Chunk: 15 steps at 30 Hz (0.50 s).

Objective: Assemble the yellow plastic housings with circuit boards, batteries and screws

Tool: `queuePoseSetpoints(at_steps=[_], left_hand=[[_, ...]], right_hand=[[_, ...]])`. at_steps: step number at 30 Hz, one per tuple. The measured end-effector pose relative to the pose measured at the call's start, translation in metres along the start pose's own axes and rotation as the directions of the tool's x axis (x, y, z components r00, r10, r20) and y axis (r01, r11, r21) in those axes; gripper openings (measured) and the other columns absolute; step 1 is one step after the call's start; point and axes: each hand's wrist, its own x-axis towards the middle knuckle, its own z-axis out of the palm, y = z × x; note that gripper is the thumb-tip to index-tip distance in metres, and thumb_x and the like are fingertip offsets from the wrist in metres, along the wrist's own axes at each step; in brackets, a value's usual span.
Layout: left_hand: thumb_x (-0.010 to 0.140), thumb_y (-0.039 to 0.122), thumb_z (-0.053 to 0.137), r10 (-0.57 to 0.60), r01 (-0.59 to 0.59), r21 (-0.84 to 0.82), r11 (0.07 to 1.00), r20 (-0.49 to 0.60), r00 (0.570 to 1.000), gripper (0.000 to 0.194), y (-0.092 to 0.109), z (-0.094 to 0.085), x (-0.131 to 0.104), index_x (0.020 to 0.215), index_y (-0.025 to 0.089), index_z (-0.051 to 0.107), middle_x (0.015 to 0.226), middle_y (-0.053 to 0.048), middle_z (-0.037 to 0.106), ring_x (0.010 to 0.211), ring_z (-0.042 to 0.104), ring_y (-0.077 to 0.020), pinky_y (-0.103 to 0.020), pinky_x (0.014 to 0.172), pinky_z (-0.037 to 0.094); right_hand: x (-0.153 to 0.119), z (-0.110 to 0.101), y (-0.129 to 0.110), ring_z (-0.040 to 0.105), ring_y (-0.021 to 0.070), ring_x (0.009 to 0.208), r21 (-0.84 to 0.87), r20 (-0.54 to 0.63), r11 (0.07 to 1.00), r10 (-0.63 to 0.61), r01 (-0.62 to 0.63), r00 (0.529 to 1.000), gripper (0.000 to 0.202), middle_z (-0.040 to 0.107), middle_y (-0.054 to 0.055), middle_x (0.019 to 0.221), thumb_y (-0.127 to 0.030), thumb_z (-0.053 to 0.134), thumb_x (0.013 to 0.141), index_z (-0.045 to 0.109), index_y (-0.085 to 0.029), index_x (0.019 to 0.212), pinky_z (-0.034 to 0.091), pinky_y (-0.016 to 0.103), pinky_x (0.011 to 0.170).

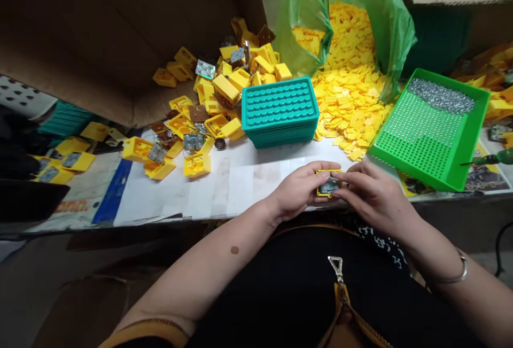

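Note:
Close to my body, over the table's front edge, my left hand [298,187] grips a small yellow plastic case [319,190] with its open side up. A grey part, perhaps a battery cover or circuit module, sits inside the case. My right hand [374,193] is at the case's right side, its thumb and fingertips bent against it. Whether those fingertips pinch something small of their own is hidden. Ahead of my hands stands a stack of teal ridged trays [280,105].
Yellow cases [226,89] with wires and circuit parts are heaped left of the trays. Flat yellow pieces [352,107] spill from a green plastic bag [306,11]. A green perforated tray [425,129] holds small metal screws [441,95]. A screwdriver tip [487,160] points in from the right.

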Motion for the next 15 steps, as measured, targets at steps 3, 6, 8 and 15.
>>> queuePoseSetpoints(at_steps=[3,6,8,15], left_hand=[[0.078,0.015,0.052,-0.023,0.026,-0.042,0.999,0.063,0.998,0.028,0.003,-0.004,0.0,0.104,0.015,0.059,0.093,-0.007,0.063,0.079,0.062,-0.0139,-0.033,0.08,0.048],[0.072,0.007,0.051,-0.047,0.049,-0.044,0.998,0.063,0.997,0.035,0.003,-0.004,0.0,0.105,0.016,0.058,0.094,-0.006,0.062,0.079,0.062,-0.0132,-0.032,0.081,0.047],[0.072,0.005,0.05,-0.046,0.046,-0.016,0.999,0.006,0.999,0.036,0.003,0.0,0.001,0.104,0.017,0.057,0.093,-0.004,0.062,0.078,0.062,-0.0121,-0.031,0.08,0.047],[0.074,0.006,0.048,-0.05,0.06,0.101,0.993,-0.101,0.994,0.029,0.005,0.012,0.0,0.099,0.018,0.055,0.087,-0.004,0.062,0.075,0.065,-0.0146,-0.036,0.081,0.048]], right_hand=[[0.0,0.003,0.002,0.056,0.0133,0.075,0.044,-0.012,0.999,0.027,-0.027,1.0,0.024,0.054,0.005,0.089,-0.029,0.055,0.085,0.058,-0.023,0.109,0.048,0.027,0.063],[0.002,0.004,0.003,0.056,0.0138,0.076,0.046,0.014,0.997,0.056,-0.057,0.998,0.024,0.054,0.005,0.09,-0.03,0.055,0.085,0.058,-0.023,0.108,0.048,0.028,0.063],[0.003,0.004,0.003,0.057,0.0143,0.076,0.046,0.034,0.997,0.061,-0.062,0.998,0.023,0.054,0.005,0.09,-0.03,0.055,0.086,0.058,-0.022,0.107,0.049,0.029,0.064],[-0.016,-0.03,0.003,0.055,0.0175,0.074,-0.115,-0.312,0.989,0.05,-0.09,0.949,0.046,0.055,0.007,0.093,-0.025,0.061,0.081,0.046,-0.025,0.125,0.049,0.034,0.067]])
